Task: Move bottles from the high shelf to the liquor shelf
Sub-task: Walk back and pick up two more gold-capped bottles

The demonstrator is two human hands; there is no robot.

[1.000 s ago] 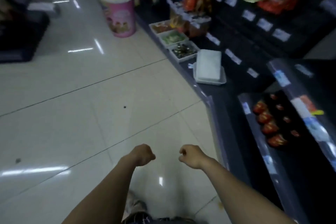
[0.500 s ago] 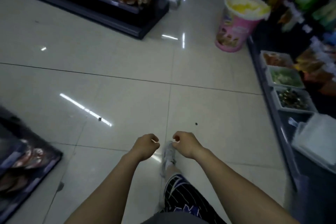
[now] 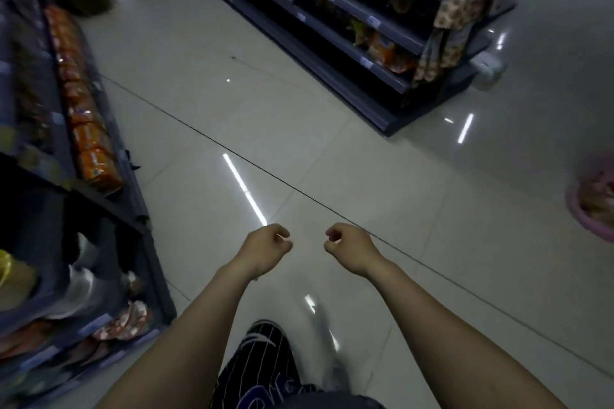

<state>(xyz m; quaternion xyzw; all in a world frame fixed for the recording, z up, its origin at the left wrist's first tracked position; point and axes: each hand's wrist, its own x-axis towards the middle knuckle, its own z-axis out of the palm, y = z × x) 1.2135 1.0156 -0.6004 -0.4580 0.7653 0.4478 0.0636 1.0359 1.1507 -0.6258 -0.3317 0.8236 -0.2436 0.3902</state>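
Note:
No bottle, high shelf or liquor shelf shows in this head view. My left hand and my right hand are held out side by side over the pale tiled floor. Both are curled into loose fists with nothing in them. A small gap separates the two hands. Below them are my leg in dark striped shorts and a blurred shoe.
A dark shelf unit with orange snack packets runs along the left. Another dark gondola shelf with snack bags stands at the upper right, across the aisle. A pink tub sits at the right edge.
The view has swung left: the right-hand shelf with trays has gone, the pink tub slid to the right edge, and the left shelf came close. Both hands stay fisted and empty.

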